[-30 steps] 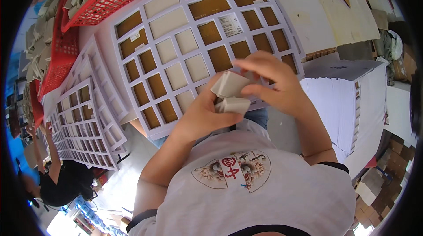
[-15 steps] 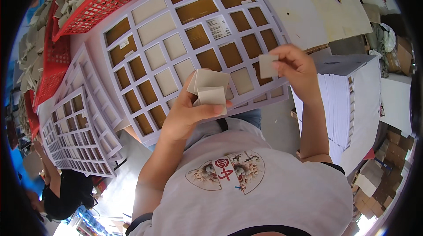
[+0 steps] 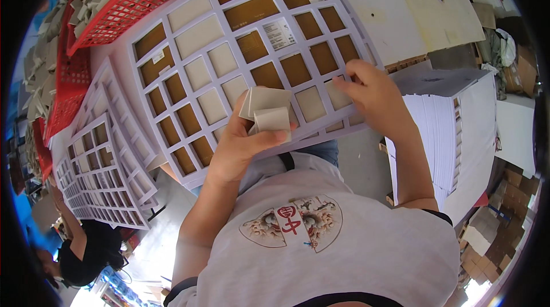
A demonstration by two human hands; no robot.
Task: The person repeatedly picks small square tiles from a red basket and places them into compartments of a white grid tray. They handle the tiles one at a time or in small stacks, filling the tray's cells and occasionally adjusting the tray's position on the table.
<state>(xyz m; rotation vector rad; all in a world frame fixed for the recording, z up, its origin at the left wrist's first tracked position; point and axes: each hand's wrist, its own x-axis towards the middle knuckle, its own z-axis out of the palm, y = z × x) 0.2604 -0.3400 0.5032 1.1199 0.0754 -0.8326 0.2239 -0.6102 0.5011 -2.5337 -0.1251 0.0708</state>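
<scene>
My left hand (image 3: 243, 141) is closed around a small stack of pale grey cardboard pieces (image 3: 270, 101), with the thumb pressing on the front one. Under both hands lies a white lattice frame (image 3: 183, 59) with rectangular cells. Some cells show brown printed card; others are filled with pale grey pieces. Over the frame's near right part, my right hand (image 3: 369, 95) has its fingers bent, thumb and forefinger apart. A grey cardboard piece (image 3: 338, 95) lies in the cell beside its thumb. The left hand and its stack hide several cells near the frame's front edge.
Red plastic baskets (image 3: 134, 12) heaped with grey pieces stand at the upper left. More lattice frames (image 3: 106, 175) lie at left, near a person in black (image 3: 86, 255). A stack of white sheets (image 3: 429, 141) stands at right; a pale board (image 3: 401, 15) lies beyond.
My right hand has moved slightly left and the grey piece it held now lies in a cell that showed brown. My left hand keeps its stack, shifted slightly left.
</scene>
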